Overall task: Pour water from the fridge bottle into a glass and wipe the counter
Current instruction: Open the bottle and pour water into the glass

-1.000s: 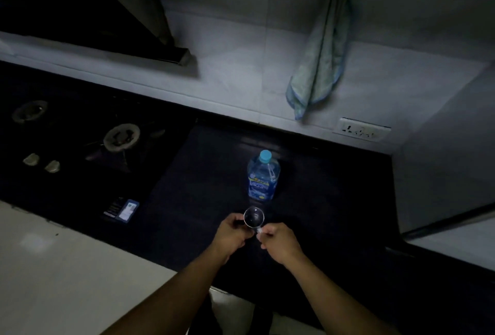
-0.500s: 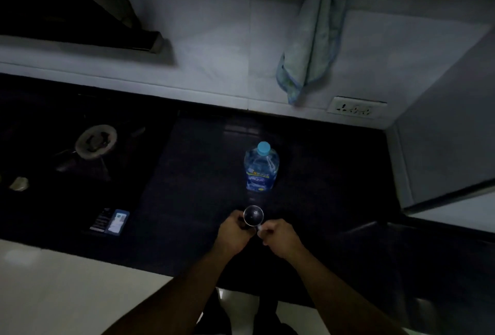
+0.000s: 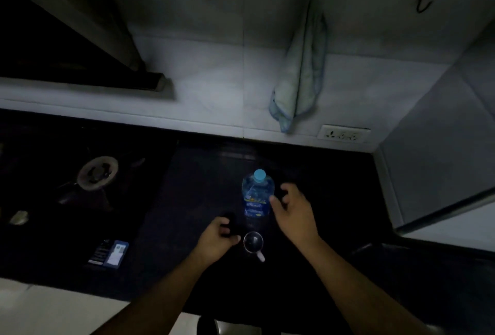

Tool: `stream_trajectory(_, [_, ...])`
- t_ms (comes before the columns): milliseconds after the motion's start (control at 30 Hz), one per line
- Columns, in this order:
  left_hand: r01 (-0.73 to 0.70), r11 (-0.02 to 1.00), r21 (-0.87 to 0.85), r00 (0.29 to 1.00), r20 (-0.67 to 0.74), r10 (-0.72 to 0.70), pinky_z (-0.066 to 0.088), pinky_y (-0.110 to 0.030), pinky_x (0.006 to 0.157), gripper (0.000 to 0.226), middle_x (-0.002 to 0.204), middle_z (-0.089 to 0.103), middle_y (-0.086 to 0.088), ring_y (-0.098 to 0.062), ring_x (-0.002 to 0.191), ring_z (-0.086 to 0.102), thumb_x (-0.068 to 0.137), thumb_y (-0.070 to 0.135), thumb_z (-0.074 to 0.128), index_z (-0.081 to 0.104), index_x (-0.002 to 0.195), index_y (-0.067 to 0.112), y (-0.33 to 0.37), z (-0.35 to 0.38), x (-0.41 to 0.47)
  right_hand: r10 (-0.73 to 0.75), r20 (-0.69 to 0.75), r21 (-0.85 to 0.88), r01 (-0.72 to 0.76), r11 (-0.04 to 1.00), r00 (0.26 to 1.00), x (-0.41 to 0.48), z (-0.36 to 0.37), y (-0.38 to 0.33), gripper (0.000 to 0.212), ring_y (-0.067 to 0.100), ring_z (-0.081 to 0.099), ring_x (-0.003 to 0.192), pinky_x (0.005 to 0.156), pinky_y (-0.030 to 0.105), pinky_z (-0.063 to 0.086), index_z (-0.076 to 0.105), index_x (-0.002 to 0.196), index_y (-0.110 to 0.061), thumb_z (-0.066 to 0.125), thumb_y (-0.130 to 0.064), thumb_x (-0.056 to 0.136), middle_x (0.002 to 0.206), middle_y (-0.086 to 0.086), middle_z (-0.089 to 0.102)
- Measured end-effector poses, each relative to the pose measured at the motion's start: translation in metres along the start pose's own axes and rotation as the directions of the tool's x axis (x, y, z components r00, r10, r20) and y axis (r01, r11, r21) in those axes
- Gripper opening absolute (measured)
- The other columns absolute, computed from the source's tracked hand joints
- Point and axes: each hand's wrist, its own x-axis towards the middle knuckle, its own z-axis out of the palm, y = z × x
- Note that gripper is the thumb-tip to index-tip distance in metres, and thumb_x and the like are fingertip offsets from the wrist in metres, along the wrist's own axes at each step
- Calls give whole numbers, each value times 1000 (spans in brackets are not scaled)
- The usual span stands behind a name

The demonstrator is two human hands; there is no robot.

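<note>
On the dark counter (image 3: 203, 174) the bottle (image 3: 257, 195) stands capped behind the glass (image 3: 253, 241). Right hand (image 3: 293, 214) reaches beside it, fingers spread; left hand (image 3: 218, 238) curled loosely, holding nothing. Best to grip mid-body, uncap, then steady the glass.

A gas burner (image 3: 97, 173) sits left, a small card (image 3: 109, 253) nearer, a wall socket (image 3: 345, 134) behind

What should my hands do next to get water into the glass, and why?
Probably close the right hand around the bottle and lift it. That hand is open right beside the bottle, whose blue cap is still on, so uncapping comes before pouring. The left hand sits by the glass, ready to steady it.
</note>
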Motion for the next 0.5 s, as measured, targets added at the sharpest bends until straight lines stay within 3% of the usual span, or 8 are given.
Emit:
stream_trajectory(100, [-54,998,14,998,-39,54,53,-33,91,49,109,61,3,-13,101,62,76,27,83,54,116,28,26,-19,14,-171,45,-104,175,979,984,29,-13,-41,53,20,60,93,83,31,50,49,134,-21,60,-49,91,114,9,60])
stream_trajectory(233, [-159,985,69,986,-43,162,53,-34,95,54,111,60,2,-14,104,61,77,25,83,53,121,25,53,-27,29,-233,236,-434,317,844,943,51,-5,-67,51,30,61,105,81,35,48,50,126,-19,51,-57,92,121,10,61])
stream_trajectory(333, [-214,971,108,976,-15,217,51,-30,93,60,115,58,-1,-16,106,61,77,21,83,51,128,20,65,-26,37,-207,259,-556,321,766,943,57,2,-73,46,33,63,103,78,36,48,53,119,-13,46,-53,96,118,14,63])
stream_trajectory(500, [-289,951,111,957,59,284,44,-19,86,69,122,59,-2,-15,109,59,75,18,85,47,133,17,69,-25,46,-197,249,-574,308,759,948,57,6,-80,43,37,66,99,77,39,50,56,114,-9,45,-47,98,113,16,66])
